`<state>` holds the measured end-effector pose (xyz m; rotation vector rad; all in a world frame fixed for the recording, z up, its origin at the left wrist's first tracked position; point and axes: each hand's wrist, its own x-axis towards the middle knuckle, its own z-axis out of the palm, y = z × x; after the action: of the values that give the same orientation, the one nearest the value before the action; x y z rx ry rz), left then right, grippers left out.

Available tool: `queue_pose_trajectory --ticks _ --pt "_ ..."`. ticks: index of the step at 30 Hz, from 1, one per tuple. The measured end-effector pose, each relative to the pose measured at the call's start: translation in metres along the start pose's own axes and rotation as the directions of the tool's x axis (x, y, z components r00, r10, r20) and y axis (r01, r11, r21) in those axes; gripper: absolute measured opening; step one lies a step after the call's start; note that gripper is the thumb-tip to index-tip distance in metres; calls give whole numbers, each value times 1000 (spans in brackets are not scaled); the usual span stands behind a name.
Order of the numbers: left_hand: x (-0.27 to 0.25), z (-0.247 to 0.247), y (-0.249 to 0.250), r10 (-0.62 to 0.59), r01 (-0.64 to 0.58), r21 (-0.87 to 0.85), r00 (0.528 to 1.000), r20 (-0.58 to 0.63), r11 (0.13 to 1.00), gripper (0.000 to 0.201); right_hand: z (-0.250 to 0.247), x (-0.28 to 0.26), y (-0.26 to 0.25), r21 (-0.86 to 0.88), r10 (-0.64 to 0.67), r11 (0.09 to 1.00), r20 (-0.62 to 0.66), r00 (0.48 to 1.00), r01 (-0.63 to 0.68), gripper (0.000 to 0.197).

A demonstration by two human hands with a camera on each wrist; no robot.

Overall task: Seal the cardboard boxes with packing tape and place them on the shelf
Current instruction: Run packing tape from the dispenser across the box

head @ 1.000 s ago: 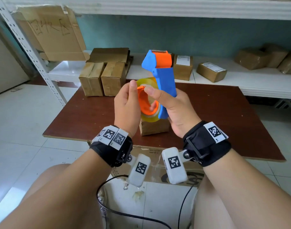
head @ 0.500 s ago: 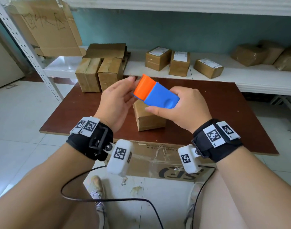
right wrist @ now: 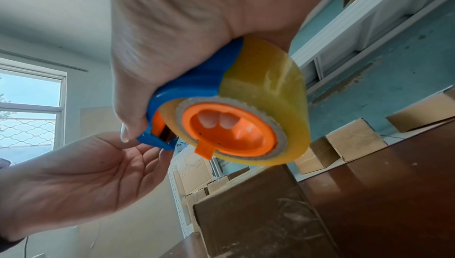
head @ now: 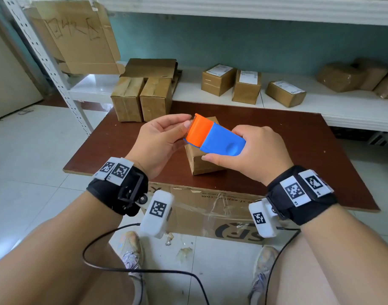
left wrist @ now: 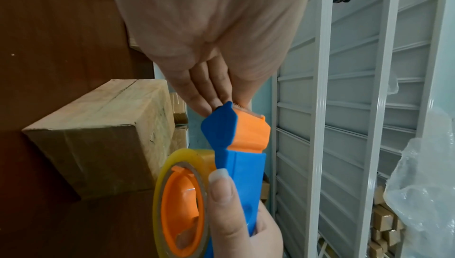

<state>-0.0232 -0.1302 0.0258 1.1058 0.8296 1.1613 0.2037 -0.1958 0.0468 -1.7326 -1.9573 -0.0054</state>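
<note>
The right hand grasps the dispenser; the left hand's straight fingers touch its toothed blade, which may cut them.

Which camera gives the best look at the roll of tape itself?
The right wrist view: the yellowish tape roll fills the frame, showing its orange hub. The left wrist view shows the roll at the bottom edge, partly cut off. In the head view the dispenser hides it.
</note>
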Motion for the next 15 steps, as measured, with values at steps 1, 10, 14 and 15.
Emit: queue_pose_trajectory --ticks 1,10,14,15 --pt "0 0 0 -2 2 -4 1000 2 1000 30 -1 -1 0 -14 -2 1000 1 1000 2 80" --pt "15 10 -5 -17 12 104 999 42 995 25 -12 -20 -9 -26 153 988 -5 988 -153 83" --pt "34 13 -6 -32 22 139 997 73 990 39 -11 -25 -9 147 321 935 43 946 -324 84" --pt "41 12 -9 -10 6 148 1000 24 989 40 -12 -25 -9 264 363 891 71 929 -369 83"
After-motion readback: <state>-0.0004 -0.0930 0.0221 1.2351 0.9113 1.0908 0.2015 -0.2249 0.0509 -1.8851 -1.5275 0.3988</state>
